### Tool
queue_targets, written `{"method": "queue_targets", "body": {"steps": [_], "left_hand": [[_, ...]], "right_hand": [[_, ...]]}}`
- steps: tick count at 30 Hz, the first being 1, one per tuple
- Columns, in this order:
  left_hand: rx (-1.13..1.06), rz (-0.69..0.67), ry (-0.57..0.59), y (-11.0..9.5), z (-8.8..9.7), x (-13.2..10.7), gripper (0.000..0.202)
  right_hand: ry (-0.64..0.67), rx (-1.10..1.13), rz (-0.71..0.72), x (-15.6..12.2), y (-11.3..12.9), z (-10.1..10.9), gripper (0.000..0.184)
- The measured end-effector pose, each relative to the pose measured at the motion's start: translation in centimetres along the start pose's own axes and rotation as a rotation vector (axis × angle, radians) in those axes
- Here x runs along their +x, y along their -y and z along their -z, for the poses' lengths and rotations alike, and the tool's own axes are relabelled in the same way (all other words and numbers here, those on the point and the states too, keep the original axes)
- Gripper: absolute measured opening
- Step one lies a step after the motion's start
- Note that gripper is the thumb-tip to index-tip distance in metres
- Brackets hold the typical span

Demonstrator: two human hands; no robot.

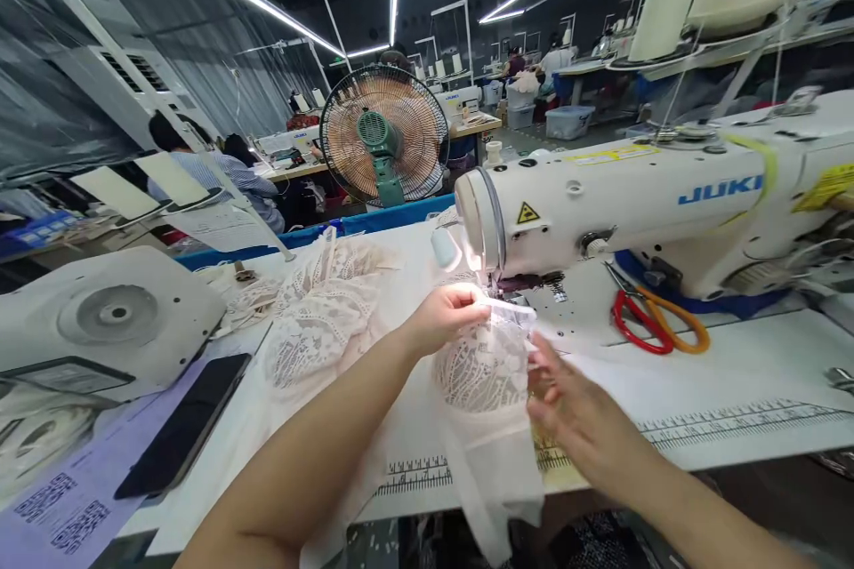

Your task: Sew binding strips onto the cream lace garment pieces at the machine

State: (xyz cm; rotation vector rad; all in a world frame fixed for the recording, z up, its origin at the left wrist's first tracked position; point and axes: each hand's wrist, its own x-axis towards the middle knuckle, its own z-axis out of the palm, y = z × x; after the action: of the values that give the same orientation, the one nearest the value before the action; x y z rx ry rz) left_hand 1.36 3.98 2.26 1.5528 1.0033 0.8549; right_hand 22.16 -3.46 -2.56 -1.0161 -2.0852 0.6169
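Observation:
My left hand point(448, 317) is closed, thumb and fingertips pinching the top edge of a pale lace garment piece point(484, 373) just below the needle area of a white sewing machine point(567, 204). A narrow white strip point(511, 311) runs rightward from those fingertips. My right hand point(577, 413), a little blurred, is at the garment's right edge with thumb and fingers apart; whether it touches the cloth is unclear. The lower, sheer part of the piece hangs over the table's front edge. A lamp lights the sewing spot.
More lace pieces point(326, 311) lie piled to the left. Red- and orange-handled scissors point(657, 320) rest beside the machine. A black phone point(187, 427) lies on a printed sheet point(73, 498). A ruler tape point(734, 422) runs along the front edge. Behind stands a fan point(383, 138).

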Motion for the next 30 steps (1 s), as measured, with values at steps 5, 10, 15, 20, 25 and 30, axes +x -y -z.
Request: {"method": "queue_targets", "body": {"steps": [5, 10, 15, 20, 25, 30], "left_hand": [[0.329, -0.007, -0.188, 1.5, -1.2, 0.2, 0.019], [1.066, 0.069, -0.094, 3.1, -2.0, -1.3, 0.029], [1.218, 0.080, -0.017, 3.9, -2.4, -2.1, 0.044], [1.025, 0.092, -0.152, 3.6, -2.0, -1.5, 0.045], [1.026, 0.090, -0.133, 3.4, -1.2, -1.2, 0.045], [1.155, 0.106, -0.096, 3.6, -1.1, -1.2, 0.045]], "right_hand": [[0.196, 0.063, -0.046, 0.3, 1.2, -1.4, 0.032], [0.154, -0.207, -0.171, 1.0, -1.6, -0.5, 0.031], [0.162, -0.235, -0.126, 0.3, -1.9, -0.3, 0.034], [0.298, -0.312, -0.021, -0.4, 0.7, -1.0, 0.041], [0.267, -0.314, 0.084, 0.2, 2.3, 3.6, 0.024], [-0.494, -0.704, -0.116, 6.9, 2.6, 15.7, 0.025]]}}
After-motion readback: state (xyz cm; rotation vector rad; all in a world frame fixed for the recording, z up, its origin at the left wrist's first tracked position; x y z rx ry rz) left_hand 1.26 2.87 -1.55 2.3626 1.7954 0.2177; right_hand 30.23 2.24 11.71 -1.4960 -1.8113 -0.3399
